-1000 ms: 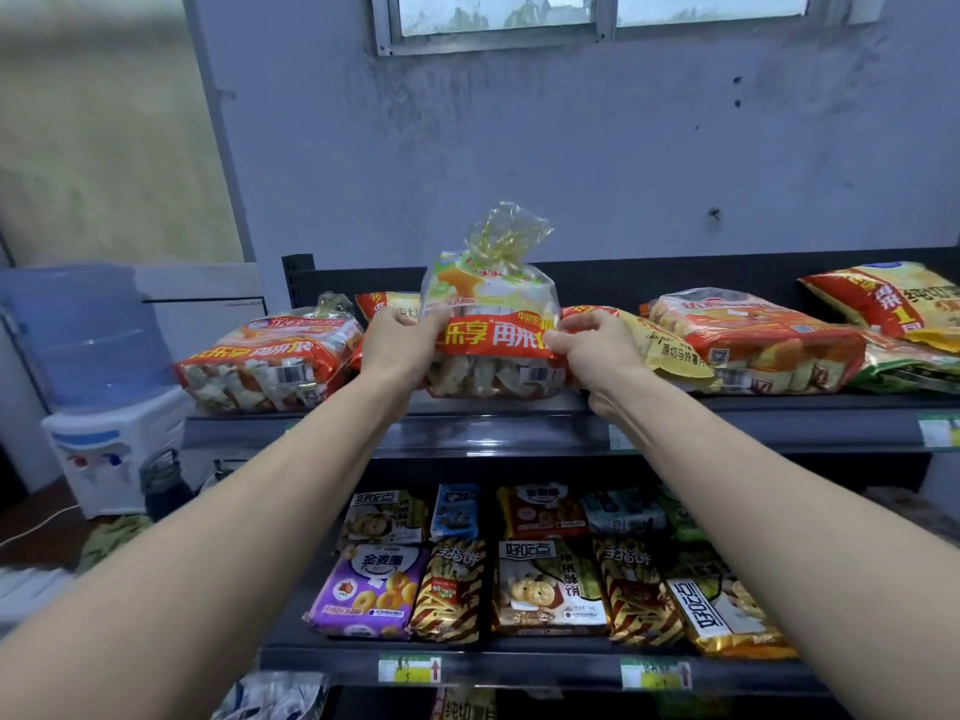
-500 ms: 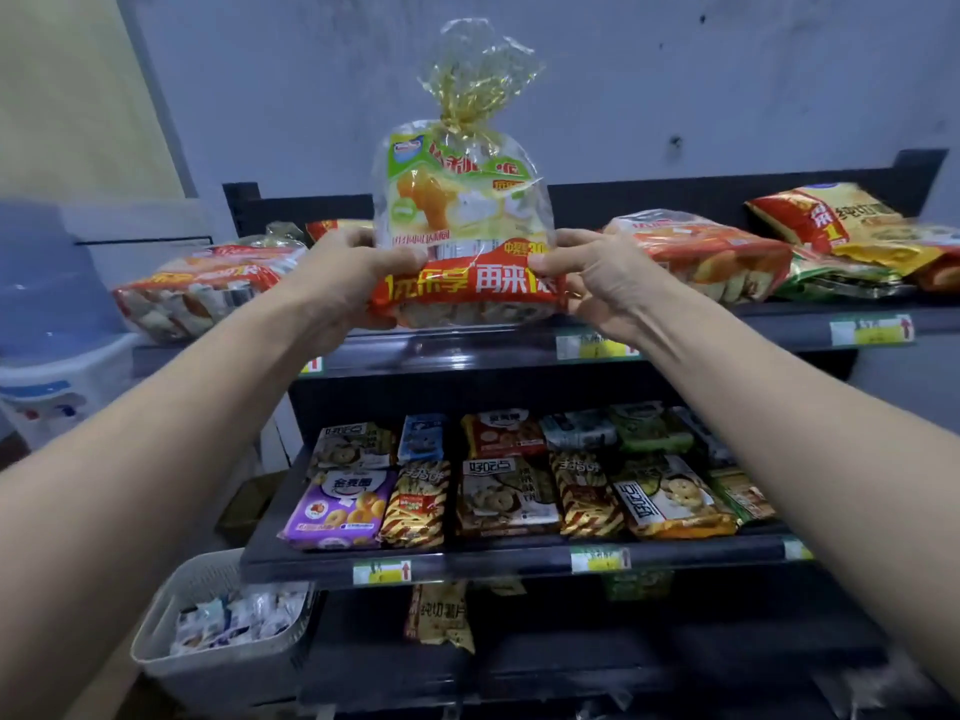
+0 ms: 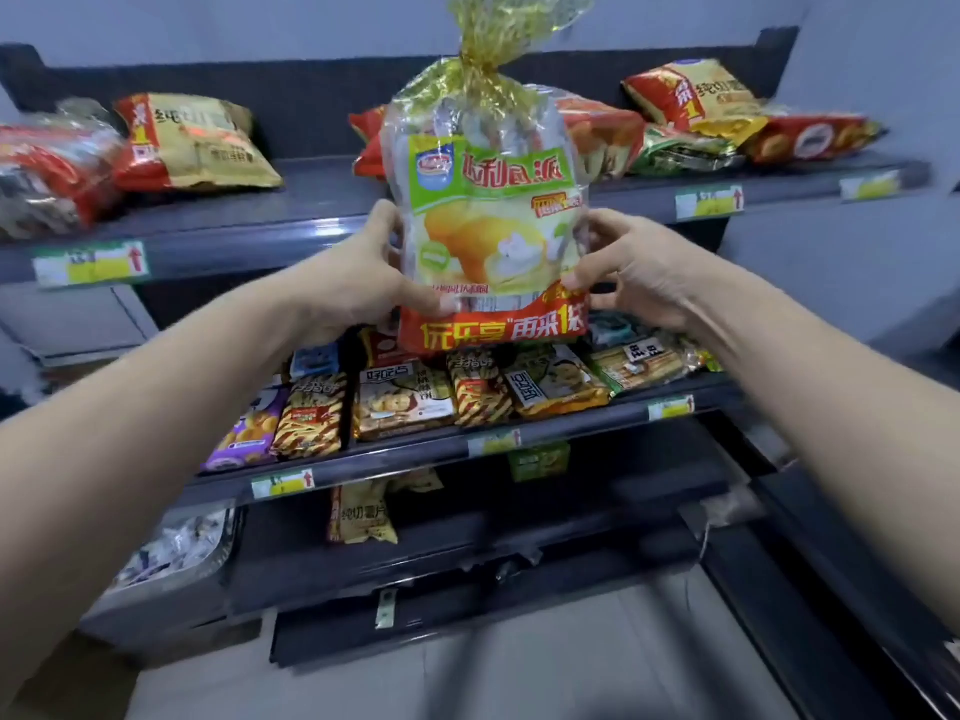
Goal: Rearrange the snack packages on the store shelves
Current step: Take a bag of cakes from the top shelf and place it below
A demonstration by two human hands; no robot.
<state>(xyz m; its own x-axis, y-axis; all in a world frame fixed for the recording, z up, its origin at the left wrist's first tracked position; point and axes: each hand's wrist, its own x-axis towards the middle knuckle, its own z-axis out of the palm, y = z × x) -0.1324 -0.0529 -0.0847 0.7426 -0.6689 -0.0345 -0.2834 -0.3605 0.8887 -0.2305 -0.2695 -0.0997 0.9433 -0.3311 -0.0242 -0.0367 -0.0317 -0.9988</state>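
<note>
We are lifting the clear, gold-tied plastic bag of cakes (image 3: 488, 226) off the dark top shelf (image 3: 322, 192); left hand (image 3: 358, 283) and right hand (image 3: 641, 275) fingers (image 3: 605, 228) are gripping its sides, holding it midair near us, ready for re-placing.

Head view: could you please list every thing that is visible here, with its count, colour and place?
tied snack bag: 1, clear with green, yellow and red print, gold top; upright in front of the shelves, between both hands
yellow-red chip bags: 2, top shelf, one left, one right
red packs: at least 3, top shelf
green pack: 1, top shelf, right
small packs: many, mixed colours, middle shelf
yellow bag: 1, lower shelf
shelves: 3 levels, dark grey
price labels: several, yellow-green, shelf edges
grey bin: 1, lower left, holds small wrapped items
left hand: grips the bag's left side
right hand: grips the bag's right side
</note>
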